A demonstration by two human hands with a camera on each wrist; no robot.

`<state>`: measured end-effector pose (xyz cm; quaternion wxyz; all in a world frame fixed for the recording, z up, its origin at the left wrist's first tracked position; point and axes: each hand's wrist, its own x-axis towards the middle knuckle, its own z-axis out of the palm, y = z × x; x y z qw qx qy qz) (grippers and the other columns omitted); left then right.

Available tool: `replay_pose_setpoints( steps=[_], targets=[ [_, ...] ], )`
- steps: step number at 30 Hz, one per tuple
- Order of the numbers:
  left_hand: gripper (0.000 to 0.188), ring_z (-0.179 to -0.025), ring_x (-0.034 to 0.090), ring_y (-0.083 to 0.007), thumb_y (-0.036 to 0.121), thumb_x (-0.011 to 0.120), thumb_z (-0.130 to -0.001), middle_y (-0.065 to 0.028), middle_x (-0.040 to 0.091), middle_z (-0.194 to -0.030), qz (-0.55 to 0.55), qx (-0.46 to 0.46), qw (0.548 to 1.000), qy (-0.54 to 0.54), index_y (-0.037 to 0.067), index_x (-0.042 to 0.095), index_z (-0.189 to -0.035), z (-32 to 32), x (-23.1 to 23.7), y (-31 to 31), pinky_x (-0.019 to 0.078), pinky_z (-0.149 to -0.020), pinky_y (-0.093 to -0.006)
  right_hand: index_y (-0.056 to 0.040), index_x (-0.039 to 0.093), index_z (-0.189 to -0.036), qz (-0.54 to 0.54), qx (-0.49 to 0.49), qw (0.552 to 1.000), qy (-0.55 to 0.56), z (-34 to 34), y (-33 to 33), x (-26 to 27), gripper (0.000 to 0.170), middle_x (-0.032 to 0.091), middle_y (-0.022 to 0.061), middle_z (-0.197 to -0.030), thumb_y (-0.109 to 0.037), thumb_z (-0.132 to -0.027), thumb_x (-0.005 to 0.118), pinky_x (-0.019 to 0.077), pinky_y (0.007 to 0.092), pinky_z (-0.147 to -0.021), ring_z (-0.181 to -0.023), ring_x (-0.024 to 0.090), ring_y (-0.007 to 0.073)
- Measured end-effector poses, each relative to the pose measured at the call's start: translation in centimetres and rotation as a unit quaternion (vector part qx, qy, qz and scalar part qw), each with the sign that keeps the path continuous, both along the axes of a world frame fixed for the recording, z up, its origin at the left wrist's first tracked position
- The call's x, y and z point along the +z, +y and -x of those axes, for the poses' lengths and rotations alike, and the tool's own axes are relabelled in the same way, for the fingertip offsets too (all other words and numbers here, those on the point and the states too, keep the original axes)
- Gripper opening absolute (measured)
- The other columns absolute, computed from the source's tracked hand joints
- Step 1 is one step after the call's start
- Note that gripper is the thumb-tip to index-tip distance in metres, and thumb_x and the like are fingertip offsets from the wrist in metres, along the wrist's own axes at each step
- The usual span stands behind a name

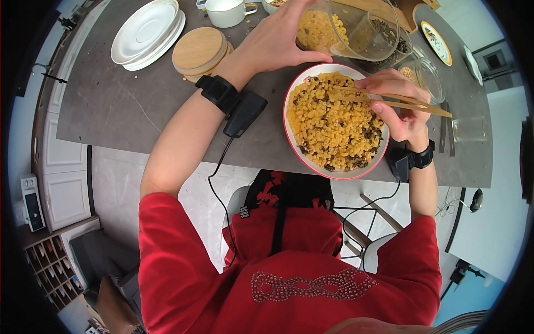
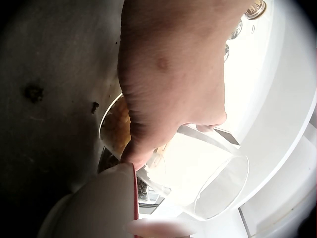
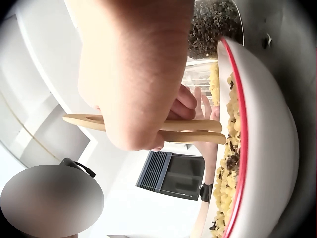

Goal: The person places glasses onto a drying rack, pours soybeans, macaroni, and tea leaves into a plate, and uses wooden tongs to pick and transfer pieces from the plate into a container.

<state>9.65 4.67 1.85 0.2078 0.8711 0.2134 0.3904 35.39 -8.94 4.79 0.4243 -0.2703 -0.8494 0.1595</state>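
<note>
A white bowl with a red rim (image 1: 286, 119) stands near the table's front edge, full of yellow elbow macaroni (image 1: 334, 125) mixed with dark bits and small pale pieces. My right hand (image 1: 397, 103) pinches wooden tongs (image 1: 414, 104), their tips close over the pasta at the bowl's right side. Behind the bowl stands a tall clear jar (image 2: 218, 186) with macaroni in its bottom. Around that jar my left hand (image 1: 275, 44) is curved, thumb low near the bowl rim and fingers toward the far side, partly hidden. Beside it stands a jar of dark dried bits (image 3: 215, 29).
Stacked white plates (image 1: 142, 33) and round wooden lids (image 1: 197, 50) lie at the left, a white pot (image 1: 227, 12) behind them. At the right are a small open jar (image 1: 431, 83), a clear glass (image 1: 470, 129), dark utensils (image 1: 446, 139) and an oval plate (image 1: 436, 42).
</note>
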Motion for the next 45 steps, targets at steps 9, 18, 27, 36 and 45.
replay_pose_setpoints(
  steps=[9, 18, 27, 36, 45],
  targets=[
    [0.114, -0.144, 0.046, -0.0414, 0.04, 0.092, -0.078, -0.027, 0.042, -0.156, 0.013, 0.001, 1.0, 0.006, 0.003, 0.024, -0.161, -0.1, 0.1, -0.1, 0.0418, -0.116, -0.0458, 0.0016, 0.07, -0.113, 0.075, 0.013, 0.996, -0.051, 0.4, -0.2, 0.1, 0.022, 0.076, 0.0162, -0.111, -0.003, -0.091, 0.075, 0.0587, 0.0387, -0.09, -0.102, 0.073, 0.0308],
    [0.114, -0.143, 0.047, -0.0407, 0.041, 0.093, -0.077, -0.0275, 0.042, -0.156, 0.02, 0.005, 1.0, 0.011, 0.002, 0.024, -0.161, 0.0, 0.2, -0.1, 0.0421, -0.116, -0.0454, 0.0008, 0.072, -0.11, 0.066, 0.004, 0.996, -0.054, 0.8, -0.1, -0.1, 0.021, 0.077, 0.0137, -0.108, -0.003, -0.09, 0.077, 0.0593, 0.0384, -0.089, -0.103, 0.074, 0.0294],
    [0.115, -0.143, 0.047, -0.0417, 0.043, 0.093, -0.078, -0.028, 0.043, -0.155, 0.026, 0.022, 0.999, 0.028, 0.001, 0.024, -0.16, -0.1, 0.3, -0.1, 0.0423, -0.115, -0.0458, -0.0008, 0.071, -0.113, 0.019, 0.003, 0.998, -0.064, 0.8, 0.1, -0.2, 0.026, 0.076, 0.0135, -0.111, -0.005, -0.088, 0.079, 0.0603, 0.0394, -0.09, -0.104, 0.074, 0.0313],
    [0.117, -0.143, 0.047, -0.042, 0.046, 0.092, -0.077, -0.0292, 0.042, -0.155, 0.017, 0.018, 0.999, 0.023, -0.001, 0.024, -0.16, 0.0, 0.1, 0.1, 0.0416, -0.116, -0.0458, -0.0003, 0.069, -0.115, 0.011, 0.016, 0.996, -0.083, 1.3, 0.2, 0.0, 0.029, 0.075, 0.0141, -0.117, 0.0, -0.088, 0.077, 0.0599, 0.0409, -0.092, -0.108, 0.073, 0.0322],
    [0.106, -0.135, 0.058, -0.0303, 0.036, 0.098, -0.072, -0.0165, 0.055, -0.148, -0.022, -0.009, 0.999, -0.028, 0.005, 0.036, -0.153, -0.5, -1.7, 0.8, 0.0474, -0.113, -0.0429, 0.0015, 0.069, -0.117, 0.001, -0.002, 0.999, -0.041, 0.1, 0.0, 0.1, 0.026, 0.076, 0.0174, -0.112, -0.003, -0.091, 0.074, 0.0608, 0.0412, -0.091, -0.105, 0.074, 0.0331]
  ],
)
